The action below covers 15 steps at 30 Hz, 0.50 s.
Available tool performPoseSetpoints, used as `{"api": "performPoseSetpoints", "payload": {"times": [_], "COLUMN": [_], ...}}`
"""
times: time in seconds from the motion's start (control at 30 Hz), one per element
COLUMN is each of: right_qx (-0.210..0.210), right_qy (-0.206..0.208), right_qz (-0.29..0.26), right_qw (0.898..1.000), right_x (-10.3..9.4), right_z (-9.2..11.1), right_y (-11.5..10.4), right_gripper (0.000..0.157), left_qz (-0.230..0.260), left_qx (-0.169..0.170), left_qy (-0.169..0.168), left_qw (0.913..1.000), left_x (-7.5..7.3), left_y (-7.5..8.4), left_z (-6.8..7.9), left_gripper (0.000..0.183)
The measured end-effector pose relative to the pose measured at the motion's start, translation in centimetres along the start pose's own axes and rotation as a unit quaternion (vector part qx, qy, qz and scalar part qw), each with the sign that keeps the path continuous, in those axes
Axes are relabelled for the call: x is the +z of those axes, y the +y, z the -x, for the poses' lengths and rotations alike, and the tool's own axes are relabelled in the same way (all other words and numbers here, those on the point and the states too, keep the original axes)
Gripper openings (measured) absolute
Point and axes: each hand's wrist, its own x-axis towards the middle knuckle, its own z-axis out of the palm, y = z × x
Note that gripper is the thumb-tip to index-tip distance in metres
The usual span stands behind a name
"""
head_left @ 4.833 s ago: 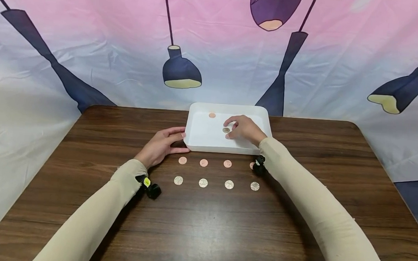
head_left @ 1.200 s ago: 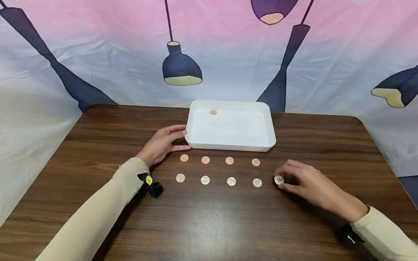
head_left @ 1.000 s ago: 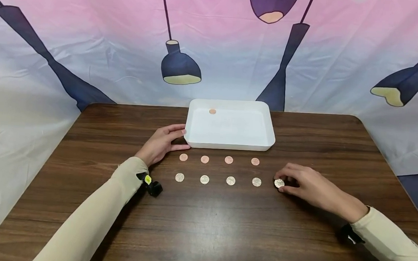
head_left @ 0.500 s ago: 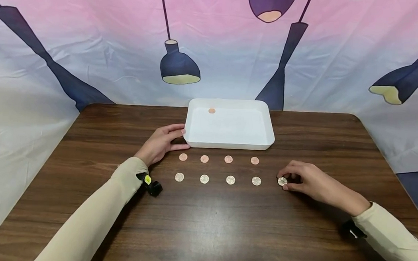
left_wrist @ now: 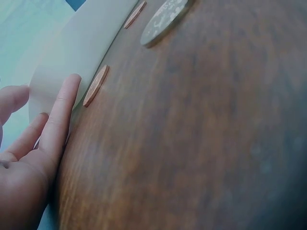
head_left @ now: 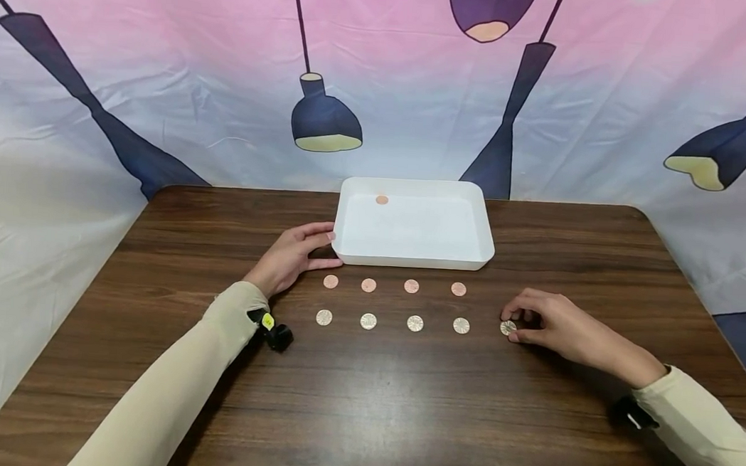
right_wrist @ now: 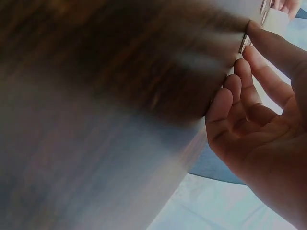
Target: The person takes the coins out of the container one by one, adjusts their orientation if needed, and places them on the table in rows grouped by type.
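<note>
My right hand (head_left: 556,326) pinches a silver coin (head_left: 508,328) between thumb and fingers, low at the tabletop, at the right end of a row of silver coins (head_left: 415,324). In the right wrist view, that coin (right_wrist: 244,44) shows edge-on between the fingertips. My left hand (head_left: 287,256) rests with fingers extended against the left side of a white tray (head_left: 412,262). One copper coin (head_left: 382,200) lies inside the tray, near its back left. Between tray and silver coins runs a row of copper coins (head_left: 411,287); the left wrist view shows a copper coin (left_wrist: 96,86) close by the fingers.
Everything stands on a dark wood-grain table (head_left: 362,418) with rounded far corners. Behind it hangs a cloth backdrop (head_left: 227,96) printed with lamps. The tray sits at the table's far edge.
My right hand has come out of the tray with the silver coin, over to the right end of the silver row. Lately it has shifted only slightly. My left hand has stayed at the tray.
</note>
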Motion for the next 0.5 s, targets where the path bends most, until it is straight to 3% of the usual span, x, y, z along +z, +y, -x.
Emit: {"api": "performPoseSetpoints", "payload": {"times": [0.5], "right_qx": [0.001], "right_qy": [0.024], "right_qz": [-0.001], "right_qw": [1.000], "right_x": [-0.17], "right_z": [0.24], "right_y": [-0.12], "right_gripper": [0.024], "left_qz": [-0.007], "left_qx": [0.000], "left_qy": [0.001], "left_qw": [1.0000], "left_x": [0.11], "left_y": [0.11], "left_z": [0.10], "left_gripper": [0.057]}}
